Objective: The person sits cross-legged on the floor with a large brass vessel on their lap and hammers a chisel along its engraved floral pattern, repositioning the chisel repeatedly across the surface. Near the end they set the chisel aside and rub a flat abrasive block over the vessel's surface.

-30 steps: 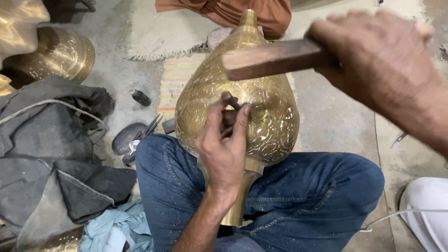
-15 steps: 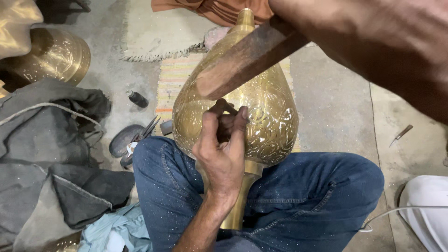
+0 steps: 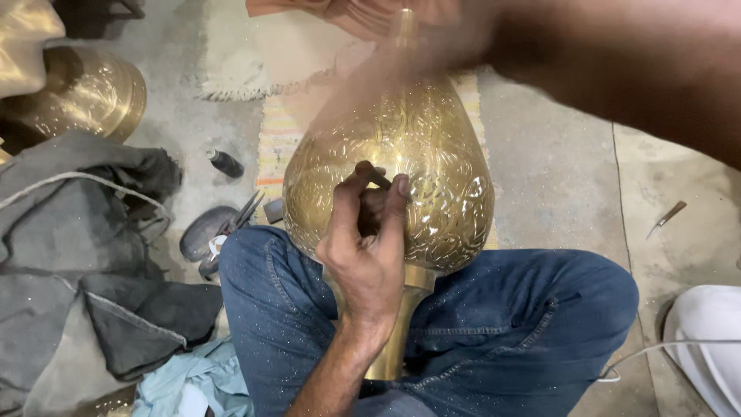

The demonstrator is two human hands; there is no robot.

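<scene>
Grey concrete floor (image 3: 556, 162) w/ a pale woven mat (image 3: 255, 54) at the top and a striped runner (image 3: 272, 147) under the work. Person sits cross-legged in blue jeans (image 3: 525, 324), flecked w/ metal dust. Big engraved brass vessel (image 3: 432, 177), teardrop-shaped, lies across the lap, narrow stem toward the body, pointed tip away. Crumpled grey cloth (image 3: 85, 255) heaped at left; light-blue rag (image 3: 185, 382) just beside it. Second brass vessel (image 3: 85, 93) sits top left, well apart. White object (image 3: 710, 332) at lower right edge, thin cord running past it.

Left hand (image 3: 367, 239) rests on the vessel's lower belly, fingers pinched round a small dark punch (image 3: 376, 177) whose tip touches the engraved surface. Right hand (image 3: 463, 23) is a motion-blurred smear over the vessel's tip; grip can't tell, nor what it holds. Dark sandal (image 3: 204, 232) w/ pliers (image 3: 245, 210) near the left knee, small black bottle (image 3: 225, 163) beyond. Small wooden-handled tool (image 3: 665, 219) lies alone at right.
</scene>
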